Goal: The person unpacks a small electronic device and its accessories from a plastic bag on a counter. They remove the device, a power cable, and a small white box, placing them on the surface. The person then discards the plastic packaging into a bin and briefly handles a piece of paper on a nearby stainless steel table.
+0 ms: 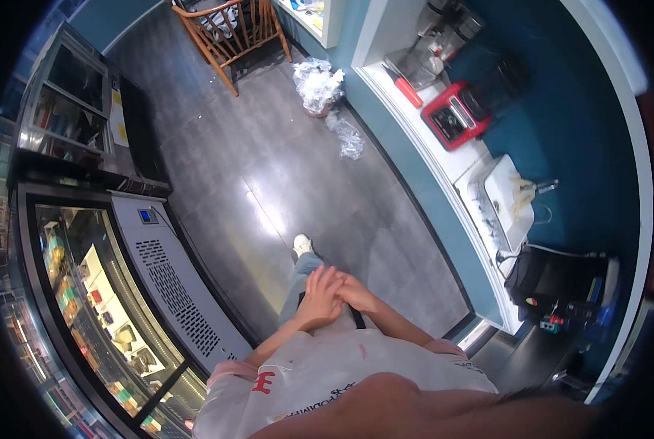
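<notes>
My left hand (320, 300) and my right hand (355, 291) meet in front of my waist, over a white apron (327, 356) that bears print. The left fingers are a little spread and lie across the fingers of the right hand. Part of the right hand's fingers is hidden behind the left, so their pose is unclear. No object shows in either hand. Beyond them, one leg in jeans (291, 291) ends in a white shoe (302, 245) on the grey floor (234, 164).
A glass-fronted display case (151, 307) with packaged food runs along the left. On the right, a counter holds a red-based appliance (454, 116), a white sink (500, 203) and a black machine (563, 280). Ahead are a wooden chair (231, 33), a bin with plastic (317, 88) and loose clear plastic (349, 137).
</notes>
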Action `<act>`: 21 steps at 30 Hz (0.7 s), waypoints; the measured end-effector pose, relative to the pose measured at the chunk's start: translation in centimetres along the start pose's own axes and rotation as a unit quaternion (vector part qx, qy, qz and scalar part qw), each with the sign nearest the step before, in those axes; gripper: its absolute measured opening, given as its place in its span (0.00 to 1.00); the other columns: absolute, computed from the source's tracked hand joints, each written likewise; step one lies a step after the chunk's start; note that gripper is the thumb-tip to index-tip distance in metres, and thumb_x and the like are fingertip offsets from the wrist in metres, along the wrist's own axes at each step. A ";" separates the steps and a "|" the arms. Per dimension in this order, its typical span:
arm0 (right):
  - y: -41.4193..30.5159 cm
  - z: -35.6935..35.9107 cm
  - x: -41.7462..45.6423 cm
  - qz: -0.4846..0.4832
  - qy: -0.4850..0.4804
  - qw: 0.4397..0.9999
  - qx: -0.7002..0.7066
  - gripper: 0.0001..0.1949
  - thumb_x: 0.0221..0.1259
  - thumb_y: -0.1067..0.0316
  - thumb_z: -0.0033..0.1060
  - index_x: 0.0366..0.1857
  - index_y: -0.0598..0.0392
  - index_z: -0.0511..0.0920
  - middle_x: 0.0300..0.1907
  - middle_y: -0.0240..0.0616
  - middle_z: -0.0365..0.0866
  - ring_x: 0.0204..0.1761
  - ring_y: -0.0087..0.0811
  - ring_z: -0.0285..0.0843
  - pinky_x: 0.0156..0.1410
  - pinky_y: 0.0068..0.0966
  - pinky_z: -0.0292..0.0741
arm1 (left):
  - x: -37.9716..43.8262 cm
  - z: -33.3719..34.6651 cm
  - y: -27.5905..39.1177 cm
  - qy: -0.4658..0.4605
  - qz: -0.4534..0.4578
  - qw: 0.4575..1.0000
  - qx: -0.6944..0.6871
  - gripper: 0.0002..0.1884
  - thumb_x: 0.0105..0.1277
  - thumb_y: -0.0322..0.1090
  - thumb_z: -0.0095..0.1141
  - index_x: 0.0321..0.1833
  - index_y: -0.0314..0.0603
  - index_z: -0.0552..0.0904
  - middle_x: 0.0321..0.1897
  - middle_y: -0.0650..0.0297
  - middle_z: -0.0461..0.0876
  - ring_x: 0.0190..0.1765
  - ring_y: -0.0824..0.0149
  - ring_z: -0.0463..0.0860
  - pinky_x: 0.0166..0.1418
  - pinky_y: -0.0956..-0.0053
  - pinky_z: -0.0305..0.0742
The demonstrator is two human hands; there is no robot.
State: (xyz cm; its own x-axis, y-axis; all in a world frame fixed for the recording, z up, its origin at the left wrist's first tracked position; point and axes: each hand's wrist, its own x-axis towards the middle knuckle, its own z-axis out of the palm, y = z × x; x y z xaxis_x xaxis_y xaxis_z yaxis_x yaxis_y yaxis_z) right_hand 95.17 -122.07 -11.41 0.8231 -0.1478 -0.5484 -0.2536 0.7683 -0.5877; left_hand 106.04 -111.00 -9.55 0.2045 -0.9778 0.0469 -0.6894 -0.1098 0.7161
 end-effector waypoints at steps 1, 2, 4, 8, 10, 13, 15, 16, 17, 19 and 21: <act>-1.5 -0.4 2.7 -0.011 0.016 1.000 0.003 0.13 0.63 0.71 0.52 0.51 0.57 0.74 0.43 0.31 0.77 0.45 0.19 0.75 0.48 0.18 0.73 | 2.2 -1.9 -1.0 -0.019 0.006 1.000 -0.013 0.27 0.54 0.33 0.59 0.59 0.42 0.72 0.65 0.51 0.64 0.68 0.41 0.59 0.71 0.50 0.57; -2.4 -1.6 5.8 -0.022 0.033 0.999 0.006 0.14 0.63 0.71 0.51 0.52 0.57 0.74 0.44 0.31 0.77 0.45 0.19 0.75 0.47 0.18 0.73 | 4.6 -3.3 -2.5 -0.020 0.008 0.999 -0.024 0.26 0.55 0.32 0.58 0.59 0.41 0.71 0.65 0.51 0.65 0.67 0.42 0.62 0.69 0.52 0.60; -6.7 -1.9 10.8 -0.028 0.044 0.998 0.028 0.15 0.64 0.70 0.52 0.53 0.58 0.73 0.45 0.31 0.77 0.45 0.20 0.75 0.48 0.19 0.73 | 10.4 -5.8 -6.2 -0.018 0.024 0.999 -0.041 0.24 0.59 0.31 0.55 0.60 0.41 0.70 0.63 0.50 0.67 0.64 0.45 0.67 0.65 0.55 0.68; -16.8 -2.5 19.9 -0.016 0.080 0.996 -0.036 0.16 0.63 0.64 0.58 0.51 0.61 0.75 0.43 0.33 0.78 0.42 0.20 0.75 0.45 0.19 0.73 | 21.3 -10.0 -12.7 0.020 -0.117 0.993 -0.014 0.18 0.60 0.32 0.53 0.54 0.37 0.72 0.51 0.50 0.76 0.49 0.52 0.81 0.50 0.58 0.78; -20.5 -5.3 25.4 -0.017 0.093 0.981 -0.171 0.14 0.64 0.63 0.59 0.48 0.60 0.77 0.39 0.31 0.79 0.41 0.20 0.75 0.47 0.18 0.72 | 27.5 -10.7 -16.6 -0.023 -0.157 0.986 0.048 0.17 0.59 0.32 0.54 0.51 0.37 0.73 0.43 0.53 0.79 0.44 0.53 0.82 0.47 0.59 0.79; -27.0 -11.5 33.5 0.025 0.018 0.973 -0.230 0.11 0.64 0.60 0.59 0.38 0.58 0.80 0.31 0.27 0.77 0.36 0.17 0.71 0.42 0.17 0.69 | 36.6 -9.2 -23.6 -0.017 -0.105 0.983 0.149 0.12 0.58 0.33 0.55 0.43 0.39 0.73 0.30 0.58 0.81 0.37 0.56 0.81 0.38 0.60 0.79; -29.3 -15.8 38.8 0.061 0.041 0.976 -0.206 0.10 0.62 0.60 0.58 0.29 0.55 0.79 0.25 0.24 0.73 0.30 0.16 0.68 0.35 0.18 0.66 | 42.0 -7.0 -28.0 -0.043 -0.096 0.985 0.135 0.11 0.58 0.34 0.56 0.41 0.41 0.73 0.32 0.57 0.81 0.35 0.56 0.81 0.36 0.60 0.78; -29.9 -17.9 41.3 0.097 0.062 0.967 -0.228 0.09 0.61 0.61 0.58 0.28 0.54 0.79 0.25 0.24 0.73 0.30 0.16 0.68 0.34 0.18 0.66 | 44.2 -6.0 -30.0 -0.068 -0.104 0.990 0.060 0.12 0.60 0.35 0.56 0.42 0.40 0.71 0.33 0.56 0.81 0.37 0.53 0.81 0.39 0.58 0.78; -30.2 -20.1 43.8 0.135 0.083 0.955 -0.250 0.09 0.60 0.62 0.57 0.27 0.54 0.78 0.24 0.24 0.73 0.29 0.15 0.68 0.33 0.18 0.66 | 46.7 -4.8 -32.2 -0.083 -0.137 0.987 0.006 0.13 0.60 0.36 0.56 0.44 0.40 0.70 0.33 0.55 0.81 0.37 0.51 0.81 0.39 0.58 0.78; -29.4 -24.3 48.5 0.074 0.111 0.963 -0.234 0.08 0.56 0.63 0.58 0.26 0.54 0.79 0.21 0.26 0.74 0.25 0.18 0.70 0.30 0.20 0.66 | 51.6 -3.2 -35.9 -0.120 -0.205 0.966 -0.101 0.16 0.61 0.38 0.57 0.46 0.39 0.69 0.33 0.54 0.82 0.39 0.47 0.81 0.40 0.58 0.78; -29.0 -27.7 53.3 0.062 0.175 0.955 -0.230 0.09 0.54 0.63 0.59 0.26 0.57 0.80 0.21 0.31 0.77 0.25 0.23 0.76 0.31 0.23 0.70 | 54.4 -0.2 -40.5 -0.041 -0.230 0.956 -0.178 0.25 0.60 0.36 0.60 0.56 0.35 0.67 0.45 0.50 0.79 0.42 0.46 0.81 0.42 0.60 0.78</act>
State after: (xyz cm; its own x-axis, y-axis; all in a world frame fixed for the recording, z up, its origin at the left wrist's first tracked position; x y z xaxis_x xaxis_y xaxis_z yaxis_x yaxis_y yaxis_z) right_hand 132.34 -169.54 -40.11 0.5728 -0.3339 -0.7487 -0.6005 0.4507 -0.6604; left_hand 145.20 -159.75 -35.84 0.3643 -0.8525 -0.3748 -0.2568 -0.4789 0.8395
